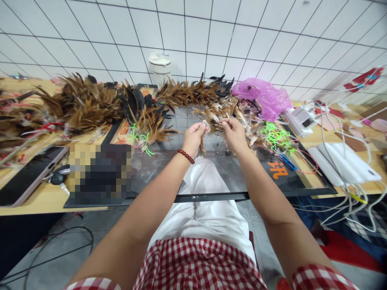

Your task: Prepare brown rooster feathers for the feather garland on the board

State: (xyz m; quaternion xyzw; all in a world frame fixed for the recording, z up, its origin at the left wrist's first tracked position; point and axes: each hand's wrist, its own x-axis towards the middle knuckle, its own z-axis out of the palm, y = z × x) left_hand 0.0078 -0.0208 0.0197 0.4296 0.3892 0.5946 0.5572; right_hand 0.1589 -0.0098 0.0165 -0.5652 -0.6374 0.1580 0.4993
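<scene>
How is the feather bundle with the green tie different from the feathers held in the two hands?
The feather bundle with the green tie lies on the mat untouched; the held feathers are pinched between the left hand and the right hand. The tied bundle is long, dark brown and black; the held feathers look shorter, paler and loose. Both are brown plumage.

A white lidded cup (160,64) is standing by the tiled wall, a pink plastic bag (266,96) is slumping beside it — a dark phone (28,174) is lying at the table's left edge, and white cables (341,161) are trailing off the right — green ties (275,136) are tangling nearby.
</scene>
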